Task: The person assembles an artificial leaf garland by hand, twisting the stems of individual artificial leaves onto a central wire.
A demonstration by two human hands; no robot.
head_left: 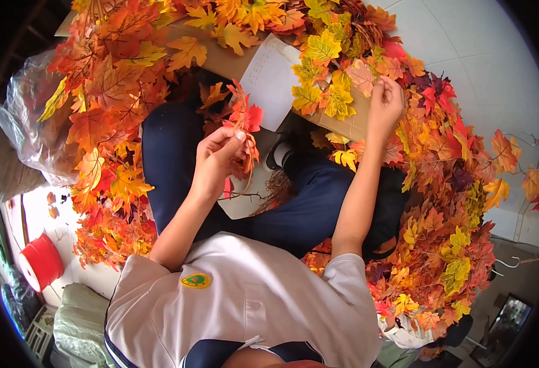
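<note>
Between the thumb and fingers of my left hand (220,153) is a sprig of red artificial maple leaves (245,115), above my lap, with a thin brown stem trailing below. My right hand (387,103) is reached out to the far right, its fingers pinched at the edge of a pale orange artificial leaf (361,77). Yellow leaves (338,99) lie beside it on a cardboard sheet (348,124). A white paper (271,76) with faint writing lies between my two hands, on the cardboard.
Heaped orange and red leaf garlands (107,86) crowd my left; more garlands (435,233) pile up on my right. Clear plastic bags (36,116) and a red spool (41,262) stand at the left. A white hook (507,262) shows at the right. My crossed legs (306,205) fill the middle.
</note>
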